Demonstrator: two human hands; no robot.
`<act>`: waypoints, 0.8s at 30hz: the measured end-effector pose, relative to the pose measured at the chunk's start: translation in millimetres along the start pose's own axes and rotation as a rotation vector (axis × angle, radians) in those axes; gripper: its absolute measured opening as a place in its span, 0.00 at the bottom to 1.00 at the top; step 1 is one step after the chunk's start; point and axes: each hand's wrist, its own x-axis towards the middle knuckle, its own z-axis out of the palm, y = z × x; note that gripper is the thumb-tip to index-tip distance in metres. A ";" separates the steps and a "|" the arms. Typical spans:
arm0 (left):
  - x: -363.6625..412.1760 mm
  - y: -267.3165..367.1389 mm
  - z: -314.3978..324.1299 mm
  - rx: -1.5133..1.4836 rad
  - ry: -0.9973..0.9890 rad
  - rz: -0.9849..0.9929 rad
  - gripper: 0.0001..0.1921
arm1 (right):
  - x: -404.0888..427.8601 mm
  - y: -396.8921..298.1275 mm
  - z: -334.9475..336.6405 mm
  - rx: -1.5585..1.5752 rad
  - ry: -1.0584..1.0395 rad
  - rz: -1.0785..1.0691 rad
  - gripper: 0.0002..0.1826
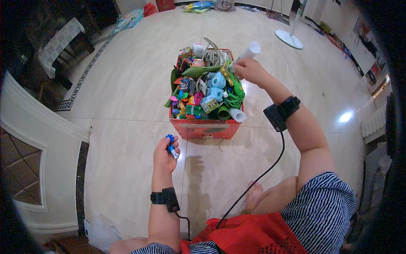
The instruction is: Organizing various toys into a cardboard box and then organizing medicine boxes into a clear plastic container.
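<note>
My left hand (165, 155) is raised in front of the box, its fingers closed around small blue and white plastic toy pieces (171, 146). At the far right corner of the red box (206, 127), my right hand (251, 72) has its fingers curled at the lower part of a white tube (250, 51), which sticks up past the rim. Mixed toys fill the box. Among them are a green pointed toy (200, 71), a light blue plastic toy (218, 80), a coiled grey cable (213, 58), green cord (235, 97) and a second white tube (238, 115).
The box stands on a tiled floor (133, 95). A white round stand base (288, 39) is at the far right, and a cloth-covered bench (62, 43) at the left. Black cables (253, 181) run from bands on my wrists. A clear plastic bag (103, 231) lies lower left.
</note>
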 end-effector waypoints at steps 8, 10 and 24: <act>-16.0 15.5 50.3 0.050 -0.125 0.007 0.07 | -7.9 31.5 -19.6 -0.375 -0.223 0.038 0.20; -15.4 21.8 77.1 0.059 -0.168 0.011 0.08 | -2.7 40.6 -23.5 -0.391 -0.232 0.050 0.20; 26.7 19.9 208.3 0.578 -0.268 0.344 0.19 | -5.2 68.8 -28.9 -0.337 -0.329 0.210 0.19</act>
